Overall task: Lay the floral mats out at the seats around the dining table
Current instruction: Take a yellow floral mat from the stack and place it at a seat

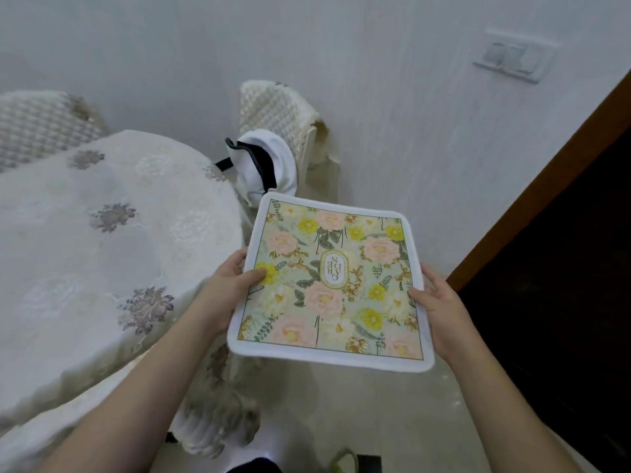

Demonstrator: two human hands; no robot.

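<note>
A square floral mat [331, 285] with a white border, pink and yellow flowers and an oval label in its middle is held flat in the air to the right of the dining table [102, 240]. My left hand [232, 285] grips its left edge, thumb on top. My right hand [440, 308] grips its right edge the same way. The table has a cream cloth with grey embroidered flowers, and no mat lies on the part in view.
A quilted chair [273, 117] stands by the wall with a white and black bag [266, 162] on its seat. Another quilted chair back [37, 124] shows at the far left. A dark doorway [563, 268] with a brown frame is on the right.
</note>
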